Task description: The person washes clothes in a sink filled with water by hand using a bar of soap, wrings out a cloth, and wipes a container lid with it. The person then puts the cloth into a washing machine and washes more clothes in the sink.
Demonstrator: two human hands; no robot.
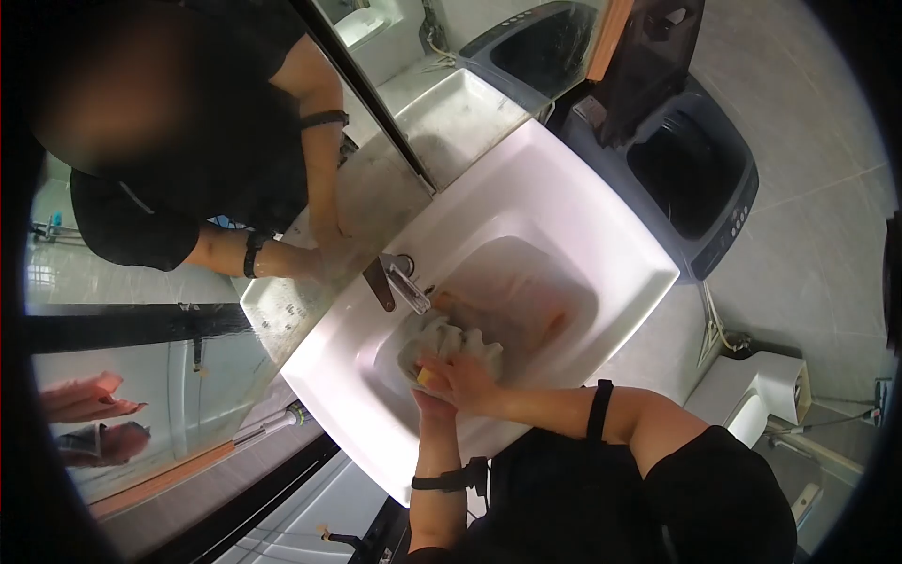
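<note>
Pale bunched cloth sits hand side of faucet, no clear long axis. Right hand nearer, pinching yellow bar; left hand's fingers hidden, can't tell.

**Grey Tiles Are Doubled in Washroom Mirror**

A white basin is set against a mirror, in which part of the room is reflected. Nearby, a dark grey washing machine is seen with its lid raised. The floor is laid with large grey tiles, and the basin's rim is brightly lit.
</note>
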